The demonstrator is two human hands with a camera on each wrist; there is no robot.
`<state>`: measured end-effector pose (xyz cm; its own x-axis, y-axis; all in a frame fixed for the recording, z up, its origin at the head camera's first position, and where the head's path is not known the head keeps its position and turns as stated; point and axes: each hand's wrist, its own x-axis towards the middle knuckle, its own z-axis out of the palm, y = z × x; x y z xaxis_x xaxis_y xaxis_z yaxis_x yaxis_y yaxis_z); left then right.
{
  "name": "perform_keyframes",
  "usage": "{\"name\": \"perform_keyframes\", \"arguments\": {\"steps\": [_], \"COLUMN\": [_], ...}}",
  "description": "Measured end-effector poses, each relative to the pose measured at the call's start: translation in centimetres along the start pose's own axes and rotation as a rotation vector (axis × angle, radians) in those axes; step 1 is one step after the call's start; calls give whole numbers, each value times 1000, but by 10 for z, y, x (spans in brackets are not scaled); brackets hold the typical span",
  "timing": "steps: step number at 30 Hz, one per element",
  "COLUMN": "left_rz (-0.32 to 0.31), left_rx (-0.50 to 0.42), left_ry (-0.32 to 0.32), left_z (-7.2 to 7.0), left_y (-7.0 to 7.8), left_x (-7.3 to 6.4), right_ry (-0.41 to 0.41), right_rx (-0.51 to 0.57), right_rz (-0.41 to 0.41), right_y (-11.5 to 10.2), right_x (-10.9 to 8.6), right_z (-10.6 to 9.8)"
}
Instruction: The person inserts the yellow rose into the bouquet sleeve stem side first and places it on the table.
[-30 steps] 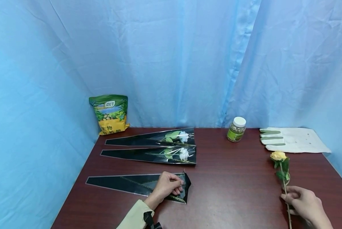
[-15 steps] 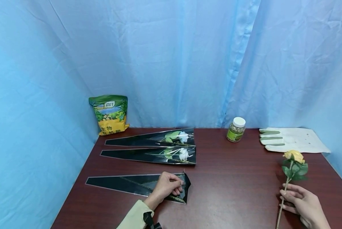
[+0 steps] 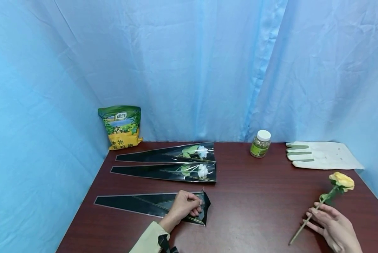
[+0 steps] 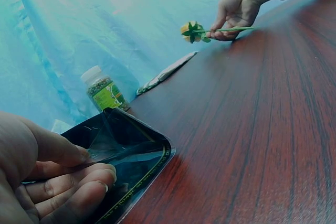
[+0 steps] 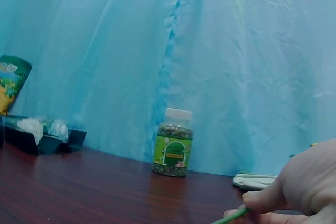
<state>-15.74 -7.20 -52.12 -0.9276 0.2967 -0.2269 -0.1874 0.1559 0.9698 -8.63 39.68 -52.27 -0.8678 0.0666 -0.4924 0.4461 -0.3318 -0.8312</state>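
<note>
My left hand point(image 3: 184, 205) pinches the clear front film at the wide end of a black flower sleeve point(image 3: 129, 203); in the left wrist view the sleeve's mouth point(image 4: 131, 145) gapes past the fingertips. At the right of the table my right hand point(image 3: 332, 225) holds a yellow rose point(image 3: 342, 181) by its stem, between thumb and fingers. The bloom points away to the upper right, and the bare stem end angles down toward the left. Only a short piece of green stem point(image 5: 231, 216) shows in the right wrist view.
Two black sleeves, each with a white flower point(image 3: 203, 171) inside, lie at the back left. Behind them stands a green and yellow bag point(image 3: 121, 128). A white-lidded jar point(image 3: 260, 144) and a pair of white gloves point(image 3: 328, 154) are along the back right. Blue curtains point(image 3: 189, 70) surround the table.
The yellow rose has swung from nearly straight ahead to a slant, its bloom moving right and its stem end left. My left hand and its sleeve have stayed put.
</note>
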Motion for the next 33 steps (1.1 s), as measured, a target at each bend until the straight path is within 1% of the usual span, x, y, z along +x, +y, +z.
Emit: {"name": "perform_keyframes", "arguments": {"steps": [2,6,8,11,13,18,21,25,29,33], "left_rz": [-2,-5,-5,-7,-8,-4,-2,8,18,18], "left_rx": [2,4,2,0,-3,-4,-5,-3,6,7], "left_ry": [0,1,2,1,0,-3,-4,-6,-5,0], "left_z": [0,0,0,0,0,0,0,1,1,1], "left_y": [0,0,0,0,0,1,1,-1,-1,-1], "left_x": [0,0,-1,-1,-1,-1,-1,0,0,-1], "right_ry": [-63,-230,-308,-378,-383,-298,-300,-336,-333,-358], "right_rx": [88,272,354,453,490,579,687,813,877,904], "right_rz": [-43,-130,-160,-192,-199,-199,-208,-228,-256,-313], "right_y": [5,12,14,15,16,17,20,22,21,22], "right_x": [-1,-2,-1,-1,-1,-2,-2,-2,-6,-10], "right_z": [-1,0,2,8,12,22,25,30,38,48]}}
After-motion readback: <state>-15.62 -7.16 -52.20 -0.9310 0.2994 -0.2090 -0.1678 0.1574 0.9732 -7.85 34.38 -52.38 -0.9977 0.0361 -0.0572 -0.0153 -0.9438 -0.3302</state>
